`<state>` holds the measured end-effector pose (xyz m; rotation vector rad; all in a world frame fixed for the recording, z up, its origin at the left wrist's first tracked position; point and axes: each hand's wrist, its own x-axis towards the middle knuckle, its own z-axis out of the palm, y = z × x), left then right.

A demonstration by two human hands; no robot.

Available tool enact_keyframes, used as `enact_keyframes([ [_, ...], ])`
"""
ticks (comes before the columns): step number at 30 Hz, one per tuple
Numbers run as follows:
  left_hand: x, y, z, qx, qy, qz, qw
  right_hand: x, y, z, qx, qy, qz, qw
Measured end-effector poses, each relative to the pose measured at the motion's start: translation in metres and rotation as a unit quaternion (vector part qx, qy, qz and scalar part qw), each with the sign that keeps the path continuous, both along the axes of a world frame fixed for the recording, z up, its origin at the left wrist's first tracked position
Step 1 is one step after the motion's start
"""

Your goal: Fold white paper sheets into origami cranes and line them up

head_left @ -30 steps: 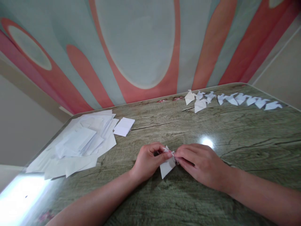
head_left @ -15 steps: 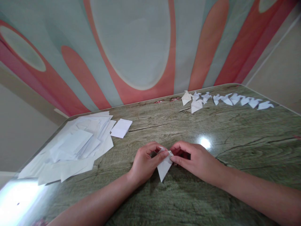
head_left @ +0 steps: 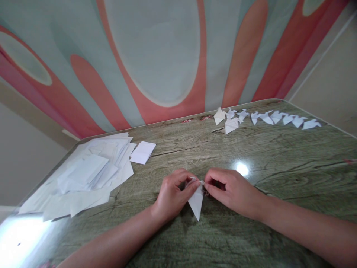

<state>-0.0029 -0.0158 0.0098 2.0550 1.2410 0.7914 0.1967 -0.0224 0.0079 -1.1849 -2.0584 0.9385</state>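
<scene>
A piece of folded white paper (head_left: 196,204), narrowing to a sharp point aimed at 6 o'clock, is held between two bare hands over a wood-grain worktop (head_left: 178,149); whether its tip touches the surface cannot be told. At the paper's 10 o'clock, the left hand (head_left: 174,189) grips it near the top, thumb across the near face and the other fingers bent behind. Between 2 and 3 o'clock, the right hand (head_left: 231,190) has thumb and forefinger pinched together on a small upper corner, just beside the left thumb. A bright reflection (head_left: 242,168) shines beyond the right hand at 2 o'clock. Between 10 and 11 o'clock lies a small stack of paper (head_left: 143,152), next to a broad, untidy pile of white sheets (head_left: 89,175) that spreads across the worktop between 9 and 10. Along the far edge, from just past 12 round to 2 o'clock, white paper figures (head_left: 267,117) with pointed ends sit in a close line, one of them nearer the hands. A wall (head_left: 156,56) patterned in red, orange and grey-blue rises at 12 o'clock.
</scene>
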Motion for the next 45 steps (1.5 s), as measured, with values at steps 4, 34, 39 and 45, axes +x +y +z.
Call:
enact_keyframes([
  [4, 0.001, 0.001, 0.000, 0.020, 0.012, -0.017, 1.000, 0.000, 0.000, 0.000, 0.002, -0.014, 0.003, 1.000],
  [34, -0.002, 0.000, -0.006, 0.109, 0.048, -0.079, 0.990, 0.002, 0.002, -0.017, 0.060, -0.067, 0.033, 0.995],
  [39, -0.001, 0.000, -0.006, 0.115, 0.054, -0.096, 0.987, 0.003, 0.001, -0.014, 0.103, -0.092, 0.068, 0.988],
  [45, -0.002, 0.002, -0.009, 0.093, 0.038, -0.080, 0.992, 0.006, 0.000, -0.007, 0.152, -0.117, 0.100, 0.976],
])
